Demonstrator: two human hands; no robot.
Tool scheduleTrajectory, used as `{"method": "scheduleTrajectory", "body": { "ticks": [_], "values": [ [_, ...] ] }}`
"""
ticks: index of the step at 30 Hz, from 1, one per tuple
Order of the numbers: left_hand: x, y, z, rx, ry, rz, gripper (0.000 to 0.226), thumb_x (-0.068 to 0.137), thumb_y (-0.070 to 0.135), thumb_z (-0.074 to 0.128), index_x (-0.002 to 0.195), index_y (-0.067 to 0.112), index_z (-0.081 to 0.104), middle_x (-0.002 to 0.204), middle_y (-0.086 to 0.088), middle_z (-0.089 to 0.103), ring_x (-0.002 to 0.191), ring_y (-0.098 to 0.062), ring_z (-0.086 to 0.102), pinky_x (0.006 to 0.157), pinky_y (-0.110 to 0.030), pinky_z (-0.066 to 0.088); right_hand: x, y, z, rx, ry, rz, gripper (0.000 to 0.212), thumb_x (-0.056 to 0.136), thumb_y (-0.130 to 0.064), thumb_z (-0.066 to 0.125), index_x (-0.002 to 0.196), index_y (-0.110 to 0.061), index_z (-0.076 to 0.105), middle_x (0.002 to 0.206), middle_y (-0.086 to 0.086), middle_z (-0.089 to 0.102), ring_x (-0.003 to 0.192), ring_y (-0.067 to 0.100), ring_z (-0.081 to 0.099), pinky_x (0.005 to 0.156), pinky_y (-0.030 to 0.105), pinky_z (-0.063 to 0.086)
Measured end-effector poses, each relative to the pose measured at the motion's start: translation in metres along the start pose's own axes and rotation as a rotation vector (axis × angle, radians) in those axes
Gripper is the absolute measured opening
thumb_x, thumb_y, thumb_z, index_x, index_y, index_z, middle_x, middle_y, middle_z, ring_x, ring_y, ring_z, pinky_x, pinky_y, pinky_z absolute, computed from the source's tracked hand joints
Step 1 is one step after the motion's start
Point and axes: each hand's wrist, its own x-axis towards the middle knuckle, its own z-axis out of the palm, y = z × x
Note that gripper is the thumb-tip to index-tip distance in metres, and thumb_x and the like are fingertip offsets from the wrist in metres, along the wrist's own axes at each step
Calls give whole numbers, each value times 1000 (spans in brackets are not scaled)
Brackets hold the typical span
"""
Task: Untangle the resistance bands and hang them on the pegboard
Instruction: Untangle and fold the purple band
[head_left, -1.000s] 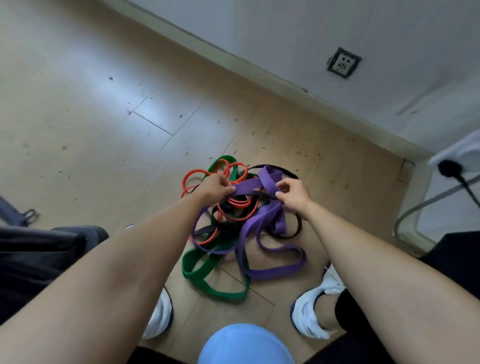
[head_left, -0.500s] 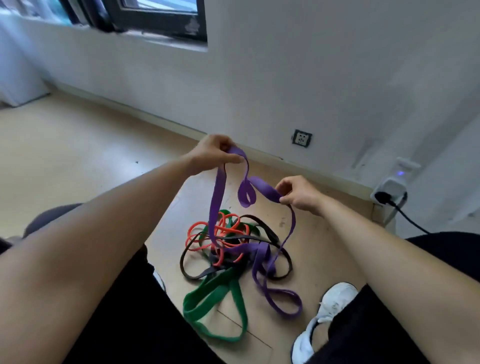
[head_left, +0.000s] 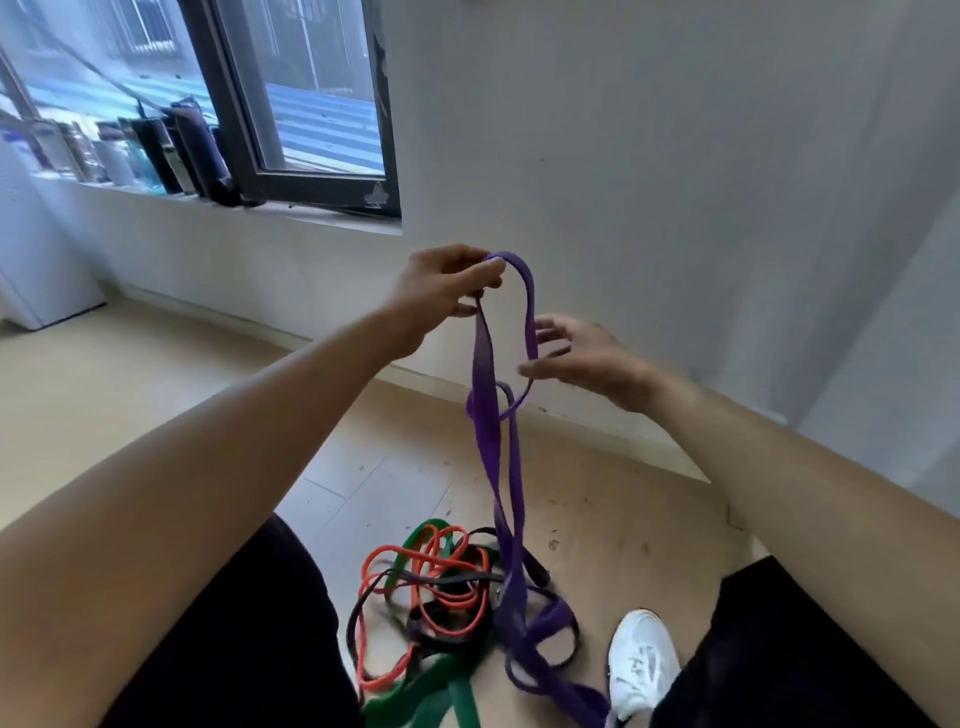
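A purple resistance band (head_left: 491, 447) hangs from my left hand (head_left: 447, 286), which pinches its top loop at chest height. Its lower end trails into the pile on the floor. My right hand (head_left: 582, 358) is beside the band's right strand with fingers spread, touching or nearly touching it without gripping. On the floor lie an orange band (head_left: 415, 566), a black band (head_left: 441, 634) and a green band (head_left: 431, 696), still wound together. No pegboard is in view.
A white wall and baseboard (head_left: 597, 431) stand ahead. A dark-framed window (head_left: 306, 130) with bottles on its sill is at the upper left. My white shoe (head_left: 641, 660) is right of the pile, my dark trouser legs on both sides.
My left hand has lifted the purple band higher, pulling most of it out of the pile. My right hand has let go of the band and opened. The view has tilted up.
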Motion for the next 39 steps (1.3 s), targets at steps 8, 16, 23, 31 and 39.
{"method": "scheduleTrajectory", "body": {
  "ticks": [8,16,23,31,39],
  "values": [
    [74,-35,0,-286,56,-59,24,100,27,63,113,8,70,100,-5,73,92,-20,67,85,-35,58,93,11,-11,238,-248,59,32,88,-21,76,120,-17,70,118,4,74,115,23,66,97,39,47],
    [147,-66,-26,-461,93,-91,21,100,31,63,108,13,70,104,-4,71,96,-21,65,88,-34,56,162,51,-2,356,-372,202,30,93,-11,68,122,-7,64,103,6,69,106,26,66,103,47,53],
    [117,-111,-62,-576,254,-195,25,99,32,64,108,10,69,102,-4,73,96,-20,70,87,-33,58,153,48,6,105,-267,58,32,77,-13,86,100,-8,64,83,3,63,77,16,64,74,27,56],
    [34,-111,-86,-392,110,-284,23,100,21,59,118,8,64,111,-10,72,102,-21,70,80,-28,60,107,16,-14,-173,-73,-109,22,75,-10,81,93,-6,69,74,0,64,64,10,57,62,26,44],
    [9,-90,-60,133,-214,-298,47,84,8,80,126,18,62,120,-10,71,113,-26,68,92,-33,56,87,-21,-53,-145,-111,-184,33,85,-6,78,118,-8,73,97,4,78,84,9,72,74,18,54]
  ]
}}
